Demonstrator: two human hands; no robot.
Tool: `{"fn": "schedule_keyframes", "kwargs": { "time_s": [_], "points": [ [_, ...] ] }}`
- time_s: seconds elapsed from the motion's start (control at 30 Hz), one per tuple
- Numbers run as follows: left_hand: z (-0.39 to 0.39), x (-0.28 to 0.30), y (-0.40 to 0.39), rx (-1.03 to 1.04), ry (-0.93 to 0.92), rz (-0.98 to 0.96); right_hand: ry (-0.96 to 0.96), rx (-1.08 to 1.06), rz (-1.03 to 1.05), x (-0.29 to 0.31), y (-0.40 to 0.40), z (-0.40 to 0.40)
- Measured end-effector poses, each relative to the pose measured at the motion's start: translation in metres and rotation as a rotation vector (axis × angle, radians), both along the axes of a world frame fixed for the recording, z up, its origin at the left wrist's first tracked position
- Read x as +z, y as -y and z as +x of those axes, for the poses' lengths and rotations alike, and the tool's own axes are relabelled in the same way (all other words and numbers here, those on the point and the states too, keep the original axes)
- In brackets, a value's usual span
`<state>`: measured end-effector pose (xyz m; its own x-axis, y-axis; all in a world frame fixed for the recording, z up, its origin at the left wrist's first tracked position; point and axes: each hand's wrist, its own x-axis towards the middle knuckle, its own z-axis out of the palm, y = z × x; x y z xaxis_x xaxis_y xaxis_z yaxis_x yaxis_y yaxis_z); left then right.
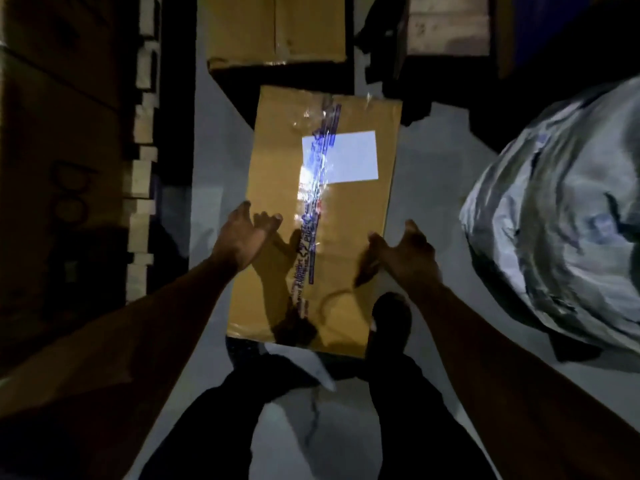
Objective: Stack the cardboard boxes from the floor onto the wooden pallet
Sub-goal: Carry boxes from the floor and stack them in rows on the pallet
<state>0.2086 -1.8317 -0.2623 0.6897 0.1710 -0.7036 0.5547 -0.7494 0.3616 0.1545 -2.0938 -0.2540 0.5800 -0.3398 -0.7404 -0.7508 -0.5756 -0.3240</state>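
Note:
A long cardboard box (pixel 346 216) with a white label and printed tape down its middle lies on the grey floor straight ahead of me. My left hand (pixel 244 233) is spread open above the box's left edge, fingers extended. Over the right edge hovers my right hand (pixel 403 252), also open, with its fingers pointing down at the box side. Neither hand grips the box. A second cardboard box (pixel 277 29) sits farther away at the top. A wooden block (pixel 446 26) that may belong to the pallet shows at the top right.
Tall stacked cartons (pixel 59 150) line the left side, with a strip of white foam pieces (pixel 142 174) beside them. A large grey wrapped bundle (pixel 561 216) fills the right. My legs and one dark shoe (pixel 391 317) stand close to the box's near end.

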Motion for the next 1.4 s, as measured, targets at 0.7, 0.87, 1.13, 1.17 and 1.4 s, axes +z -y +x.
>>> {"fn": "schedule_keyframes", "kwargs": {
  "time_s": [0.7,0.87,1.13,1.17,1.4],
  "points": [
    [0.016,-0.104,-0.028,0.455,-0.061,-0.22,0.073,-0.314,0.1,-0.118,-0.037,-0.001],
    [0.009,-0.092,-0.033,0.426,-0.021,-0.225,0.091,-0.314,0.078,-0.111,-0.038,-0.007],
    [-0.017,-0.001,-0.044,0.274,0.036,-0.072,0.132,-0.386,0.018,-0.023,-0.048,-0.018],
    [-0.019,0.02,-0.047,0.258,0.05,-0.048,0.146,-0.376,0.004,-0.003,-0.051,-0.019],
    [-0.036,0.177,-0.085,0.189,0.184,0.095,0.308,-0.242,-0.043,0.168,-0.079,-0.012]
  ]
}}
